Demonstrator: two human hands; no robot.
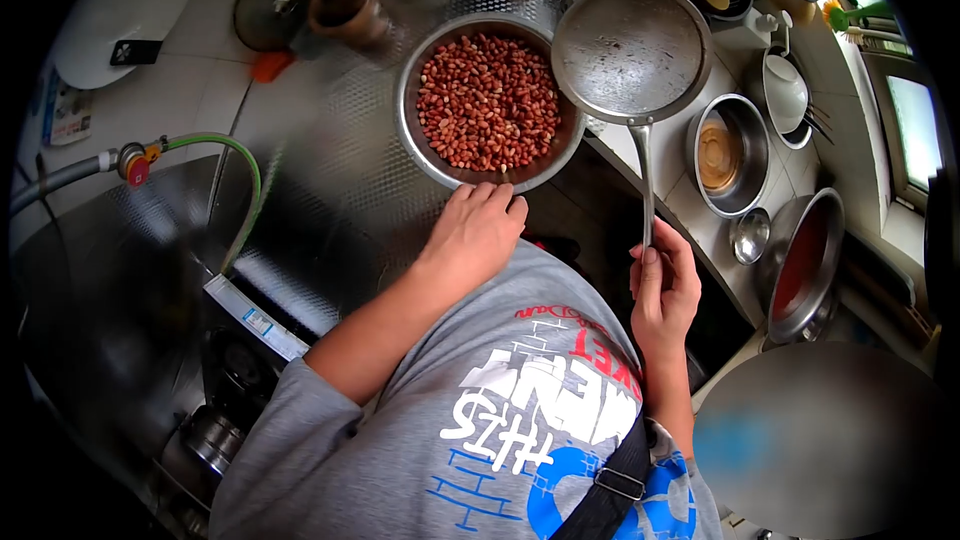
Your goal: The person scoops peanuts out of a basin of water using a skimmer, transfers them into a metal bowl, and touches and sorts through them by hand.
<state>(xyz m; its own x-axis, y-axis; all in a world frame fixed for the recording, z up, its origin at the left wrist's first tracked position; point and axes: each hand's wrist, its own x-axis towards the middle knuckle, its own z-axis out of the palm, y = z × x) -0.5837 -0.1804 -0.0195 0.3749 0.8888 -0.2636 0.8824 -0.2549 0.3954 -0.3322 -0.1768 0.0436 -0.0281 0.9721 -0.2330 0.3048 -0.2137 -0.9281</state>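
A wide metal bowl (411, 130) full of red-skinned peanuts (488, 105) sits on the textured metal surface in front of me. My left hand (475, 230) has its fingers curled over the near rim, and the fingertips are partly hidden. My right hand (665, 285) is closed round the long handle of a round metal strainer (632, 50). The strainer's head is up beside the bowl and overlaps its right rim in view. Nothing but a few dark specks shows on its mesh.
To the right, a counter holds a metal basin (763, 155) with tan contents, a ladle (750, 237) and a tilted bowl (835, 240) with something red. On the left are a green hose (262, 175) with a valve and a burner (240, 360). A wooden mortar (350, 12) stands behind.
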